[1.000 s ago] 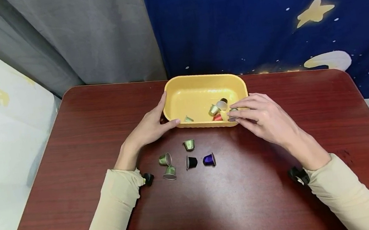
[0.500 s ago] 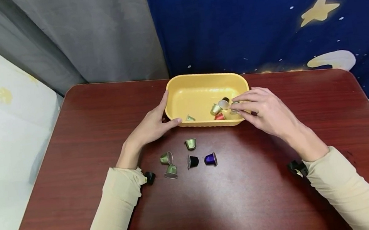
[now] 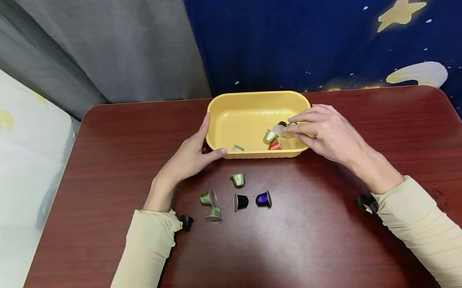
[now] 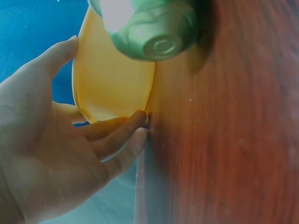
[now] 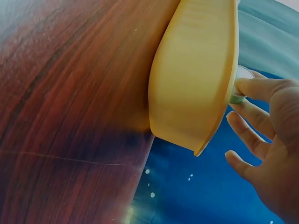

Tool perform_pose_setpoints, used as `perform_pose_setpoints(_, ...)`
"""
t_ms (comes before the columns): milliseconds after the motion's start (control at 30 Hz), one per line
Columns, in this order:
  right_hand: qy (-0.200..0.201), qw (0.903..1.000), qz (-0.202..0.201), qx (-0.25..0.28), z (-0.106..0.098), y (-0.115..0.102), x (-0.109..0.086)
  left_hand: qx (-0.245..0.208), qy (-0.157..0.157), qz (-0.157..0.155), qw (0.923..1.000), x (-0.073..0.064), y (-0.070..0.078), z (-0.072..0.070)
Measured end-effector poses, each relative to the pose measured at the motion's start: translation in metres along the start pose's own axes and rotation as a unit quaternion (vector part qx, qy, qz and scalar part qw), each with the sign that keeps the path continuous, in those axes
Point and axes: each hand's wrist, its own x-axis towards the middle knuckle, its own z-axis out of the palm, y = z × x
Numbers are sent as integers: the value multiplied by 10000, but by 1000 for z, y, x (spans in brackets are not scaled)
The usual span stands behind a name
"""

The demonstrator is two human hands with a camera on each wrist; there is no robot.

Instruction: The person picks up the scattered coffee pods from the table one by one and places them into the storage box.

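Observation:
Near the table's far edge stands a yellow plastic tub (image 3: 246, 94). At its left end my left hand (image 3: 186, 158) grips it, thumb on the rim and fingers along the outer wall. Over the right rim, my right hand (image 3: 330, 133) pinches a green coffee capsule (image 5: 237, 99) between thumb and fingertips; the fingers partly hide it in the head view. Inside the tub lie a pale gold capsule (image 3: 270, 136), a red capsule (image 3: 274, 146), a black capsule (image 3: 282, 124) and, at front left, a light green capsule (image 3: 238, 148).
On the table in front of the tub lie several capsules: a green capsule (image 3: 238, 180), a black capsule (image 3: 241, 201), a purple capsule (image 3: 263, 199), and two more green ones near my left wrist. A grey curtain (image 3: 121, 41) and a blue curtain (image 3: 285, 25) hang behind the table.
My right hand has moved slightly away from me, lifting the pinched green capsule near the tub's right end. The left hand keeps its hold, and the capsules on the table lie as before.

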Motion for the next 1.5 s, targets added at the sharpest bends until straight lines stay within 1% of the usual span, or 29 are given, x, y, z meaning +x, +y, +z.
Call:
perform_pose_setpoints(267, -187, 9996, 133, -145, 3, 4, 3, -21, -47, -36, 10000, 1, -1, 0)
perform_pose_setpoints(433, -257, 9993, 201, -194, 5, 8, 4, 43, -61, 17, 10000, 2, 1, -1)
perform_pose_setpoints(633, -353, 9991, 199, -159, 8, 13, 5, 70, -70, 50, 9999, 4, 4, -1)
perform_pose_setpoints(867, -494, 9983, 293, -76, 14, 19, 5, 95, -55, -34, 9999, 3, 3, 0)
perform_pose_setpoints(1033, -536, 9981, 289, -85, 16, 19, 5, 57, -62, -30, 10000, 4, 4, 0)
perform_pose_setpoints(1200, -731, 9962, 461, -134, 18, 18, 7, 67, -71, -37, 9999, 3, 3, 0)
perform_pose_setpoints(1300, -842, 9951, 491, -171, 20, 18, 7, 60, -62, -9, 10000, 4, 3, 1)
perform_pose_setpoints(1500, -930, 9942, 514, -137, 19, 15, 7, 49, -49, -7, 10000, 4, 3, 1)
